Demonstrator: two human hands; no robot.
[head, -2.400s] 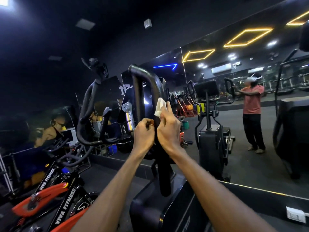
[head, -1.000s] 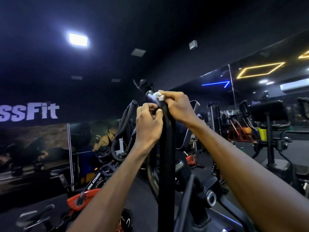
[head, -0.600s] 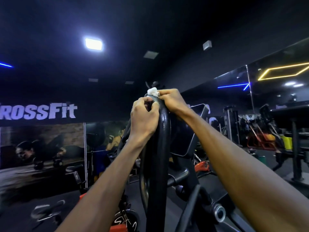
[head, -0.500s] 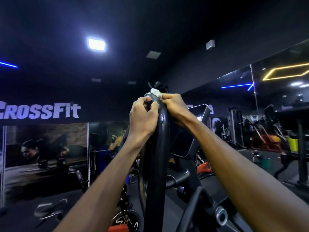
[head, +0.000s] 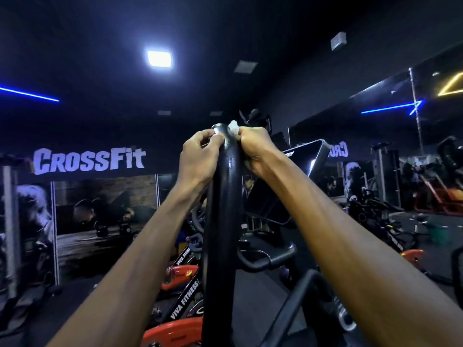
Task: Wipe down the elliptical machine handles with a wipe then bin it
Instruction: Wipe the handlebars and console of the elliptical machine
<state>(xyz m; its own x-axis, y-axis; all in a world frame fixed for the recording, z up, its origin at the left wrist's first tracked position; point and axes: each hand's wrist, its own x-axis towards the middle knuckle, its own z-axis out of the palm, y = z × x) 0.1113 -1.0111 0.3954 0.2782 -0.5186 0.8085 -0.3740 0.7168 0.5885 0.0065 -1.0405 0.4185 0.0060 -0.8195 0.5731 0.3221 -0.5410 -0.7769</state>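
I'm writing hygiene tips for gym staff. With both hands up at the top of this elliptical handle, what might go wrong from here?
1. Only a small wad of the wipe shows between the right hand and left hand, so it may skim the handle rather than cover it.
2. Bunched at the rounded top, it could slip from the fingers and drop among the spin bikes below.
3. No bin is in view; binning may get skipped.
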